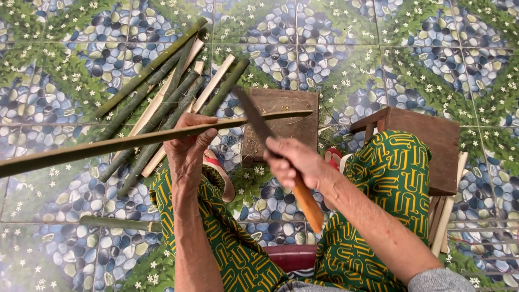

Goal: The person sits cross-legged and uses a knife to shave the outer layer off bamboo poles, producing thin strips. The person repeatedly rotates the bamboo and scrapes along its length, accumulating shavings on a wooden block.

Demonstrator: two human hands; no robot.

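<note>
Gripping a long green split bamboo strip (pixel 135 141), the left hand (pixel 186 148) has its fingers (pixel 195 120) curled over the top of the strip and closed on it, the thumb underneath. The strip runs almost level across the view, from the left edge to a thin pointed tip above a dark brown square wooden block (pixel 292 111) that lies on the floor. The right hand (pixel 294 159) is wrapped around the orange-brown wooden handle of a long dark-bladed knife (pixel 254 116), its fingers pressed together in a fist on the handle. The blade slants up and to the left and crosses the strip just right of the left hand; whether the edge bites into the bamboo cannot be told. Both hands hover above the knees, which are clad in green cloth with a yellow pattern.

Behind the left hand a loose heap of green and pale bamboo pieces (pixel 162 92) lies on the pebble-and-flower patterned tiled floor (pixel 378 54). One more green bamboo stick (pixel 113 223) lies near the left knee. A low brown wooden stool (pixel 432 143) stands by the right knee.
</note>
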